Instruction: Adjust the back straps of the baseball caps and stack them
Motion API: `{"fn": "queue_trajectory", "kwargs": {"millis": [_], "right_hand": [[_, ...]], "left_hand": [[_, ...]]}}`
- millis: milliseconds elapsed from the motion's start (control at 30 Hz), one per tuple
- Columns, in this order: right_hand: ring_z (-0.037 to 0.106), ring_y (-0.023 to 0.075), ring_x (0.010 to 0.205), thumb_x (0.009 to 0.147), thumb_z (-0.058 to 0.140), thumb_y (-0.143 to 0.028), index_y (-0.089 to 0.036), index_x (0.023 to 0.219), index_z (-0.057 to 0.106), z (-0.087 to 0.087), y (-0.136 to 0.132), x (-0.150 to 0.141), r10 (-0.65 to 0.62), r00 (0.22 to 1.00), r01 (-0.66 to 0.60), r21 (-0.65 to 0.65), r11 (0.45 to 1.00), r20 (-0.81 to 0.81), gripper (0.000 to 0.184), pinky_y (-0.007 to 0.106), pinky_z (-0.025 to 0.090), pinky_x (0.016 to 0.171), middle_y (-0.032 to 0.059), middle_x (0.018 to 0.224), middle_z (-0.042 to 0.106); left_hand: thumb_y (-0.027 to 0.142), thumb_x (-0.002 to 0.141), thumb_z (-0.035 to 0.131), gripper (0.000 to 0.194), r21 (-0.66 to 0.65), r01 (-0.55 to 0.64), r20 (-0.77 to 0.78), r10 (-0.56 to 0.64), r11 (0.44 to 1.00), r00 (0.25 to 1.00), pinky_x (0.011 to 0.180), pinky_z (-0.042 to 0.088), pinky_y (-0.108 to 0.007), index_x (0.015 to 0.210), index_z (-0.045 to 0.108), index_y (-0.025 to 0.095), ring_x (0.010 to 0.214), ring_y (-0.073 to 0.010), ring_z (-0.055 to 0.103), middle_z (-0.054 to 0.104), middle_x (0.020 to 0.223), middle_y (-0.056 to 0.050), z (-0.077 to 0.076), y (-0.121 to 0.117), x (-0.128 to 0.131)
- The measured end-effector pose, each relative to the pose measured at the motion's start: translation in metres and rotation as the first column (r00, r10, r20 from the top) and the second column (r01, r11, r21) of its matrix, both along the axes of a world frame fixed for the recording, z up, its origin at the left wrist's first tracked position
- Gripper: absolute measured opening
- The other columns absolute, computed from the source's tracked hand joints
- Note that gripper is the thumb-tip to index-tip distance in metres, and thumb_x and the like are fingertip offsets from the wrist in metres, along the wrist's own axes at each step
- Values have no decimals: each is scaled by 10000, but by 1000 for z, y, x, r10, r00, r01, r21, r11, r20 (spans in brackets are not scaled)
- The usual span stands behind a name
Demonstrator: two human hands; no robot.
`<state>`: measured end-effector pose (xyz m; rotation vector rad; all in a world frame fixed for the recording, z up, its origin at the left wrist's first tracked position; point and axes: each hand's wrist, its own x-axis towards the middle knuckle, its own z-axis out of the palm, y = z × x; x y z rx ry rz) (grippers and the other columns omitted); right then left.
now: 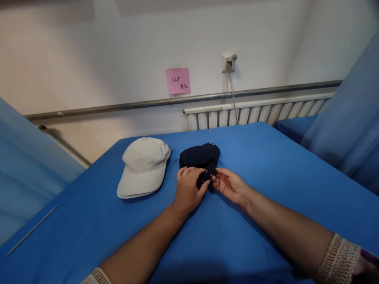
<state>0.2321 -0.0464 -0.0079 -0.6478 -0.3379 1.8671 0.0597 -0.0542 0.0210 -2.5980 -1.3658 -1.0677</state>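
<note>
Near the middle of the blue-covered bed or table lies a dark navy cloth item (194, 155), crumpled and shaped like a soft cap. Its near part, a small rounded dark piece (210, 172) with tiny white marks, sits between my two hands. My left hand (189, 187) curls over its left side, with thumb and fingers gripping it. From the right, my right hand (229, 183) pinches the same piece with bent fingers. Left of my left hand rests a light grey baseball cap (145, 161), brim facing me. The underside of the dark item is hidden.
The blue cover (266, 165) spreads beneath everything. A thin stick (32, 229) lies at its left edge. Blue curtains (346, 114) hang on both sides. Behind are a metal rail (133, 105), a radiator (260, 112), a plugged-in socket (227, 63) and a pink note (178, 81).
</note>
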Motion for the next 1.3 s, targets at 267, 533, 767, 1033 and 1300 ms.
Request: {"fn": "queue_trajectory", "kwargs": {"millis": [267, 533, 767, 1033, 1300], "right_hand": [[583, 83, 550, 658, 774, -117, -199, 734, 559, 4, -1, 3, -80, 997, 80, 24, 996, -17, 242, 185, 420, 462, -55, 633, 602], [534, 63, 514, 714, 779, -160, -181, 771, 606, -1, 1, 2, -42, 999, 42, 9, 999, -17, 184, 184, 444, 480, -39, 660, 607], [553, 56, 533, 726, 794, -188, -174, 804, 625, 0, 0, 0, 0, 999, -1, -33, 999, -33, 187, 162, 462, 486, -24, 682, 634], [468, 55, 451, 628, 733, -67, -186, 666, 563, -4, 5, 1, -129, 990, 133, -76, 988, 54, 211, 158, 385, 388, -48, 558, 545], [519, 60, 491, 670, 795, -179, -189, 731, 568, -1, -7, -5, -58, 979, 50, 46, 998, 196, 235, 182, 430, 464, -46, 632, 595]], "left_hand": [[302, 853, 612, 230, 2, 17, -29, -17, 1000, 999, 1033, 324, -477, 1063, 671, 229, 1070, -260, 579, 710, 1048, -69, 2, -4, 3], [282, 862, 592, 230, 0, 12, -4, -12, 1000, 1000, 1051, 314, -474, 1074, 664, 230, 1068, -252, 593, 712, 1054, -68, 2, -5, 2], [290, 834, 636, 252, -29, 52, -1, -52, 998, 999, 1073, 299, -465, 1074, 622, 216, 1080, -239, 603, 707, 1071, -57, -3, -3, 1], [285, 900, 549, 237, -97, 58, -5, -59, 994, 998, 1074, 295, -462, 1115, 614, 209, 1125, -231, 589, 694, 1127, -67, -6, -2, 1], [205, 892, 558, 196, -94, 7, -43, -11, 996, 999, 977, 359, -440, 1047, 676, 220, 987, -220, 594, 712, 962, -44, -6, 5, -5]]}}
